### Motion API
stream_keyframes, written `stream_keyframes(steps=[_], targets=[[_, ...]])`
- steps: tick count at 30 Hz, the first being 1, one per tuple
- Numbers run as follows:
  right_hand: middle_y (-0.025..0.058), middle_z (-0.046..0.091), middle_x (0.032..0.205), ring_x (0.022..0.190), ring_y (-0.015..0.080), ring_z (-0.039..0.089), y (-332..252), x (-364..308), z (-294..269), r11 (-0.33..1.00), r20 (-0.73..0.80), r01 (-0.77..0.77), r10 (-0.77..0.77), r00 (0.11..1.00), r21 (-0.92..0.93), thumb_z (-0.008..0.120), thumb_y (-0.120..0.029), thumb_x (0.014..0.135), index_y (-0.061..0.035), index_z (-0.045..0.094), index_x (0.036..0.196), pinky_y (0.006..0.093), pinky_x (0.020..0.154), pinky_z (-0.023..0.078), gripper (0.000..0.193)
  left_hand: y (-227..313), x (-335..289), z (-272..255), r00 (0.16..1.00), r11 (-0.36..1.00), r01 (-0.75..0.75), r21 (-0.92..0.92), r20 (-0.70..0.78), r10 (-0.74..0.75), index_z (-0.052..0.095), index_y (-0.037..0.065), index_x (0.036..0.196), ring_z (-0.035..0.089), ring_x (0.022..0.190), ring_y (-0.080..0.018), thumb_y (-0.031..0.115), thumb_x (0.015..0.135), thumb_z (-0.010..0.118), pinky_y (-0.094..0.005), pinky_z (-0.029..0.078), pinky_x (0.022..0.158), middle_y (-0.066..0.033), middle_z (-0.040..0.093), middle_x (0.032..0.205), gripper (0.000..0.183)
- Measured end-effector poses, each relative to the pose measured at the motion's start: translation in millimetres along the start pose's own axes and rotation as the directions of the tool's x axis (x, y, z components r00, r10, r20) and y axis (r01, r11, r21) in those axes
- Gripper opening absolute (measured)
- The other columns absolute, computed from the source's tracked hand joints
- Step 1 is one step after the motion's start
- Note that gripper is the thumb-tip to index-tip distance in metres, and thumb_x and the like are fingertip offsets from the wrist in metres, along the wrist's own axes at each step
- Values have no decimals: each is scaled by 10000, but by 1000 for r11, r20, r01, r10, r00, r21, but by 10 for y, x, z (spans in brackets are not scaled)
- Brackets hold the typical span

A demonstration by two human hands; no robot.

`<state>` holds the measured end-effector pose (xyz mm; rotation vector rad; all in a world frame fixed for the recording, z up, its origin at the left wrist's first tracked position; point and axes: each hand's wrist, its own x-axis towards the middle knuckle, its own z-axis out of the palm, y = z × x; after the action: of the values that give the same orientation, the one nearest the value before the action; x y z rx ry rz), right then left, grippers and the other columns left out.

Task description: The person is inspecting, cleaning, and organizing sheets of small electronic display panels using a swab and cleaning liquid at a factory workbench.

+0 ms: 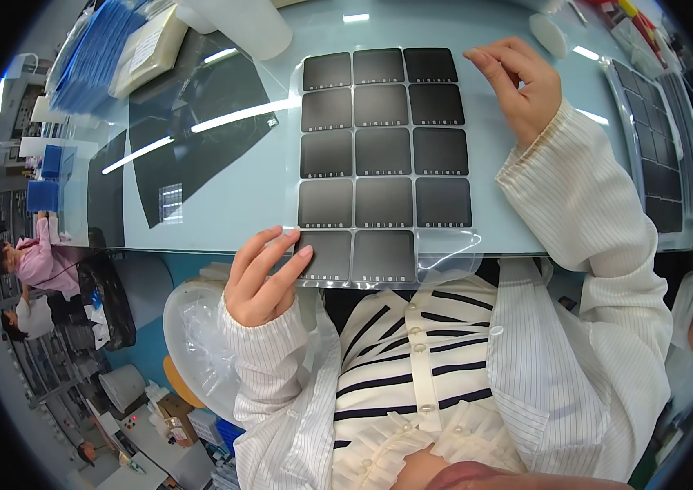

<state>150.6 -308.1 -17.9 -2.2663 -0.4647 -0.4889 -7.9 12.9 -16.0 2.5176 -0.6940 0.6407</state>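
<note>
A clear plastic tray (448,260) lies before me, its near end reaching past the table's front edge. Several dark rectangular panels (383,151) with light marks along their lower edges fill its pockets in three columns. The nearest right pocket shows no dark panel. My left hand (263,278) is closed at the tray's near left corner, one fingertip lying over the panel there. Beyond the tray's far right corner, my right hand (523,86) is raised with thumb and forefinger pinched together. Whatever may be between those fingertips is too small to make out.
Dark glossy sheets (199,139) lie to the left. Behind them are blue sheets (100,53), a pale packet (146,53) and a white cylinder (252,28). A stack of filled trays (652,147) stands at right. Below the table sits a white bin (199,335) holding clear plastic.
</note>
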Motion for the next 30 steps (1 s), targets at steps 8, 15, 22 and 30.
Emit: stream_keyframes(steps=[8, 15, 22, 30], targets=[[47, 593, 833, 754, 130, 533, 89, -6, 49, 996, 57, -80, 77, 995, 47, 567, -172, 904, -8, 671, 921, 234, 672, 413, 195, 9, -105, 18, 998, 1000, 20, -16, 60, -19, 716, 75, 880, 576, 695, -182, -90, 596, 664, -223, 482, 542, -104, 665, 985, 332], [54, 606, 852, 820, 144, 563, 77, -8, 71, 988, 81, -145, 140, 987, 59, 556, -208, 915, -4, 671, 903, 243, 746, 423, 235, 36, -239, 126, 992, 965, 126, -231, 21, -124, 699, 24, 885, 627, 814, -250, -163, 632, 589, -274, 524, 682, -172, 635, 1037, 333], [48, 609, 865, 837, 142, 569, 145, -5, 107, 985, 86, -150, 143, 986, 86, 552, -211, 919, 0, 669, 915, 241, 765, 426, 241, 65, -251, 144, 980, 934, 193, -300, 19, -196, 681, 10, 851, 626, 870, -282, -188, 635, 549, -297, 520, 747, -170, 630, 1040, 321], [45, 604, 869, 844, 140, 567, 107, -4, 96, 972, 101, -207, 196, 975, 114, 539, -217, 926, -2, 669, 910, 245, 786, 427, 252, 289, -212, -25, 866, 714, 467, -523, 106, -489, 610, 16, 1048, 588, 967, -224, -89, 769, 489, -296, 478, 820, -153, 574, 1156, 322]])
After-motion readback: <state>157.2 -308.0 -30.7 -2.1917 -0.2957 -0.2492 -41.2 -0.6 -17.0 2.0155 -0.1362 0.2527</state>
